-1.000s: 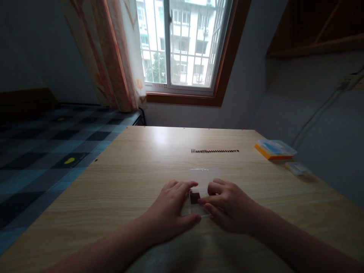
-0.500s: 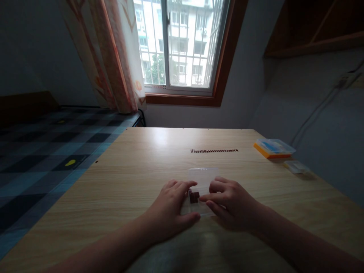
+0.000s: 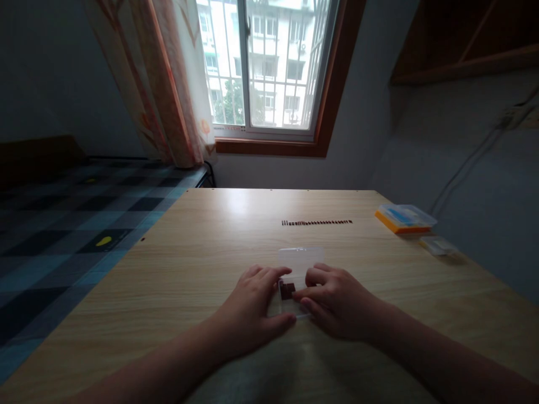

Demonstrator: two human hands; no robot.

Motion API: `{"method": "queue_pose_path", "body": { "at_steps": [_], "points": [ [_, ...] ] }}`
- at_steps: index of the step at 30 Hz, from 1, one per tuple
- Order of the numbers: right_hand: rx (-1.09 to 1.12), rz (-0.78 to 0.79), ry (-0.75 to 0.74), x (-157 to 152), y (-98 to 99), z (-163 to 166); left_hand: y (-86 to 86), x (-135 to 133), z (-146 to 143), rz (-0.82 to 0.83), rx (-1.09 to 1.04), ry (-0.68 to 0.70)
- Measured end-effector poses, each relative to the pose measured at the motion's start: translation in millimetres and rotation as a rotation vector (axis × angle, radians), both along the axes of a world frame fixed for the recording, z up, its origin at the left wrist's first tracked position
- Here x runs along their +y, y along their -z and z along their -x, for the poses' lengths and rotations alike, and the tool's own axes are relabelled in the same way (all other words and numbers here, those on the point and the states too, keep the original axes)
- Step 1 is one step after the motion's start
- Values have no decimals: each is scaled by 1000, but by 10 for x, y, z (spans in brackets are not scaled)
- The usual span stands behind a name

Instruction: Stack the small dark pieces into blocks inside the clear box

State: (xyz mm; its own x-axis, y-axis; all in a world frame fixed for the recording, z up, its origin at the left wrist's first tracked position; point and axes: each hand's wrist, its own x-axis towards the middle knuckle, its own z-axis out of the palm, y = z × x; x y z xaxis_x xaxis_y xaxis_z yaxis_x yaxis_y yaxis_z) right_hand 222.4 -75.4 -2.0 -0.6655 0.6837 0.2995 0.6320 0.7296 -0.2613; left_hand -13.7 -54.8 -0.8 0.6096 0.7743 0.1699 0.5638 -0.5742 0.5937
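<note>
A small clear plastic box (image 3: pixel 300 259) lies open on the wooden table (image 3: pixel 202 247), with its lid laid back toward the window. Small dark brown pieces (image 3: pixel 287 290) sit in its near half. My left hand (image 3: pixel 252 311) holds the box's left side, thumb at the near edge and fingers curled over the top. My right hand (image 3: pixel 337 303) is at the box's right side, its fingers bent and pinched over the dark pieces. A long row of several small dark pieces (image 3: pixel 316 223) lies farther back on the table.
An orange and blue flat box (image 3: pixel 403 218) and a small clear box (image 3: pixel 436 245) lie at the table's right edge by the wall. A bed with a checked cover (image 3: pixel 63 224) stands left of the table. A window (image 3: pixel 265 67) and curtain (image 3: pixel 168 84) are behind.
Both hands stay on the clear box with only slight finger movement. The view has shifted a little.
</note>
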Motion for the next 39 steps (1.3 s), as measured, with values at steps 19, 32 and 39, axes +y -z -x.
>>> {"method": "queue_pose_path", "body": {
  "at_steps": [19, 32, 39],
  "points": [
    [20, 10, 93, -12, 14, 19, -30, -14, -3, 15, 5, -3],
    [-8, 1, 112, -3, 5, 39, -28, -11, -10, -4, 4, 3],
    [-7, -4, 108, -24, -4, 34, -42, -10, -5, 2, 2, 11]
  ]
}}
